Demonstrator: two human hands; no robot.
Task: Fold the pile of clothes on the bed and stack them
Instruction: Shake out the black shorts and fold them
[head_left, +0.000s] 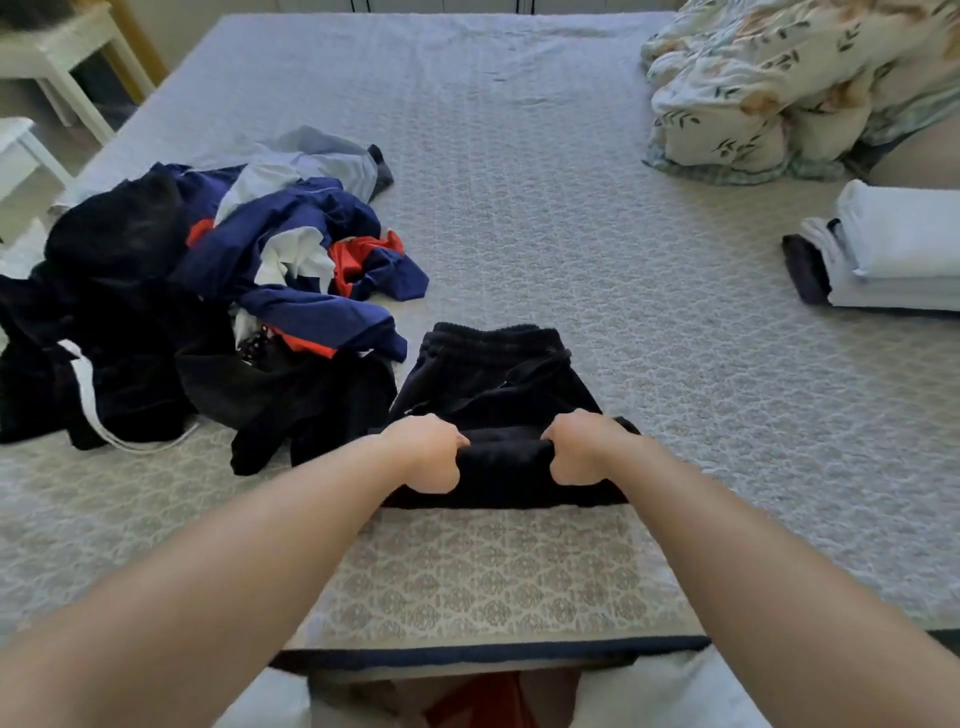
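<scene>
Both hands at the bed's near edge, left hand (428, 453) and right hand (581, 448) curled, gripping one black fleecy drawstring garment (493, 384), rumpled navy, red and black clothes pile (208, 301) at left edge, neat stack of folded white and dark pieces (888, 254) at right edge, patterned quilted grey bedcover (571, 208)

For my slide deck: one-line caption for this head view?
Both hands, left and right, grip black shorts mid-fold on the bed.

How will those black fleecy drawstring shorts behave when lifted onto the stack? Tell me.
The black fleecy drawstring shorts probably flop and unfold: they already bunch under the left hand and right hand. Likely light. The fuzzy cloth should resist slipping.
</scene>
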